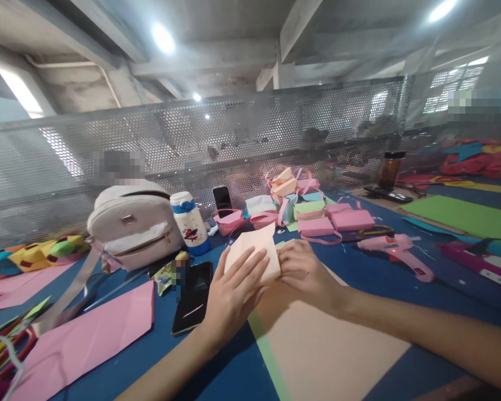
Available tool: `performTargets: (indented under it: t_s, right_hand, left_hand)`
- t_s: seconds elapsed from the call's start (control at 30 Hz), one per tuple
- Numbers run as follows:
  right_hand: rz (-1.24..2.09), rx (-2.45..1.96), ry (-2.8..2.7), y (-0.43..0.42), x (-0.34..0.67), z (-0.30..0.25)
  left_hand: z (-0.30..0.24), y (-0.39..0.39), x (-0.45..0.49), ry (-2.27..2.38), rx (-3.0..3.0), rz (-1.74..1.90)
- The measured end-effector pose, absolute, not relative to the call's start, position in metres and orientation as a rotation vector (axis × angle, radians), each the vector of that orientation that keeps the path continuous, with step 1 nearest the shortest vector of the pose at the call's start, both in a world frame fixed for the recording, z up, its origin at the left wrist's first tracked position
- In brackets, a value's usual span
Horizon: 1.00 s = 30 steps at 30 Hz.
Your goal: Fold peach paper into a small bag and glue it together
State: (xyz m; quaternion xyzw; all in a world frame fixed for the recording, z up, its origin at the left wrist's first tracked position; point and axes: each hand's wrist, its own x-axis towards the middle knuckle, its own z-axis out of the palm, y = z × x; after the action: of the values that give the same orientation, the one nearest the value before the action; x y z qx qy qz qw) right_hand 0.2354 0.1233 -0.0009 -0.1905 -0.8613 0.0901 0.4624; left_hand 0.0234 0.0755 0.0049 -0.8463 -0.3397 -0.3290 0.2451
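A pale peach folded sheet of paper (pixel 254 250) stands tilted above the blue table (pixel 359 262). My left hand (pixel 229 292) lies against its near face with fingers spread and pressed on it. My right hand (pixel 303 270) has its fingers curled round the paper's right edge. Below both hands lies a large peach sheet (pixel 325 345) with a green strip (pixel 267 351) along its left edge.
A black phone (pixel 194 295) lies left of my left hand. Behind stand a white backpack (pixel 129 223), a white bottle (pixel 190 223), a second phone (pixel 222 200) and several pink paper boxes (pixel 317 217). A pink glue gun (pixel 396 250) lies right. Pink sheet (pixel 83 334) at left. A mesh fence (pixel 234 139) closes the back.
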Motion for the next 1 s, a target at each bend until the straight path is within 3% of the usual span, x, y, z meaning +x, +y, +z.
performTargets:
  t_s: [0.67, 1.0]
  right_hand:
    - [0.024, -0.368, -2.065, 0.116, 0.237, 0.0]
    - [-0.008, -0.366, -2.081, 0.115, 0.238, 0.003]
  left_hand:
    - [0.013, 0.07, 0.03, -0.812, -2.206, -1.06]
    - [0.02, 0.068, 0.027, -0.709, -2.173, -0.931]
